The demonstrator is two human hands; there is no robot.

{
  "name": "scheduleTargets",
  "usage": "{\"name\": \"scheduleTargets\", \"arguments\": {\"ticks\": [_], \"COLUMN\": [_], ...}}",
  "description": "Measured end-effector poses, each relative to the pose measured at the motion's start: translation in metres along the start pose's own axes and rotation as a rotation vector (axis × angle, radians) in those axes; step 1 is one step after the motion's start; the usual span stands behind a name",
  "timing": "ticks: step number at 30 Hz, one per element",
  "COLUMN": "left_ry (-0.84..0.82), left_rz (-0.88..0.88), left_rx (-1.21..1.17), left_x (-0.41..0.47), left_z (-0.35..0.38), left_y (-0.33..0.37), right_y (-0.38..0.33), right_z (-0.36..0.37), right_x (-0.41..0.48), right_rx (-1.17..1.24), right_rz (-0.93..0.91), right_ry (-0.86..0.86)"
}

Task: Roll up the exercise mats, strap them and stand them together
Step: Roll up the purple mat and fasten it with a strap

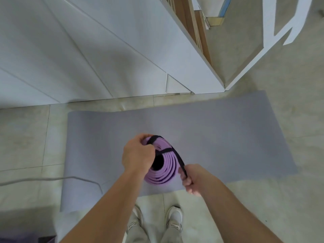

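A rolled purple mat [165,170] stands on end in front of me, and I look down into its spiral end. My left hand [137,155] grips the roll's top rim together with a black strap [175,154] that crosses the end. My right hand [192,179] pinches the strap's free end at the roll's right side, and the strap runs taut between the hands. A grey mat [219,134] lies flat and unrolled on the floor beneath and behind the roll.
White cabinet fronts [87,50] rise behind the grey mat, with an open white door [249,67] at the right. A grey cable [52,179] runs over the tiled floor at the left. My shoes [173,220] stand at the mat's near edge.
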State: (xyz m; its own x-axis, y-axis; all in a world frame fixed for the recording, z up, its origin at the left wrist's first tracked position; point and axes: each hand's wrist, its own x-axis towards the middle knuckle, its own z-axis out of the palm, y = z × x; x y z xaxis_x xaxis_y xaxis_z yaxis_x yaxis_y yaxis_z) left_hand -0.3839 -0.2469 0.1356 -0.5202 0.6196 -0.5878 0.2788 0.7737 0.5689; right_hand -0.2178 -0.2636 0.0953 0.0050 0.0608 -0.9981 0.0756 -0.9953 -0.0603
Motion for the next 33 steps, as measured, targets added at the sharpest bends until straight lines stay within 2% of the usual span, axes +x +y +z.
{"name": "scheduleTargets", "arguments": {"ticks": [4, 6, 9, 12, 16, 18, 20, 23, 25, 28, 33], "left_ry": [0.059, 0.062, 0.036, -0.071, -0.300, -0.405, -0.455, -0.464, -0.471, -0.469, -0.439], "left_rz": [-0.086, -0.099, -0.106, -0.128, -0.075, -0.026, 0.005, 0.054, 0.072, 0.077, 0.147], "left_rx": [-0.115, -0.151, -0.181, -0.220, -0.304, -0.331, -0.347, -0.340, -0.336, -0.356, -0.365], "left_x": [0.001, -0.005, -0.009, -0.005, 0.009, 0.015, 0.021, 0.029, 0.032, 0.033, 0.031], "left_z": [0.010, 0.017, 0.023, 0.021, 0.008, 0.001, -0.001, -0.001, 0.000, 0.002, 0.008], "left_y": [0.023, 0.031, 0.036, 0.034, 0.030, 0.035, 0.038, 0.038, 0.037, 0.036, 0.033], "right_y": [0.062, 0.080, 0.073, 0.047, 0.024, 0.021, 0.020, 0.013, 0.006, 0.003, -0.001], "right_z": [0.023, 0.053, 0.085, 0.068, 0.032, 0.024, 0.022, 0.012, 0.003, -0.003, -0.006], "right_x": [-0.029, -0.034, -0.017, 0.020, 0.051, 0.057, 0.052, 0.042, 0.037, 0.032, 0.024], "right_rx": [0.198, 0.276, 0.386, 0.167, -0.181, -0.385, -0.479, -0.579, -0.643, -0.623, -0.432], "right_rz": [0.116, 0.086, 0.011, -0.200, -0.410, -0.631, -0.886, -1.278, -1.439, -1.566, -1.321], "right_ry": [-0.188, -0.240, -0.114, 0.154, 0.307, 0.512, 0.672, 0.760, 0.770, 0.702, 0.419]}}
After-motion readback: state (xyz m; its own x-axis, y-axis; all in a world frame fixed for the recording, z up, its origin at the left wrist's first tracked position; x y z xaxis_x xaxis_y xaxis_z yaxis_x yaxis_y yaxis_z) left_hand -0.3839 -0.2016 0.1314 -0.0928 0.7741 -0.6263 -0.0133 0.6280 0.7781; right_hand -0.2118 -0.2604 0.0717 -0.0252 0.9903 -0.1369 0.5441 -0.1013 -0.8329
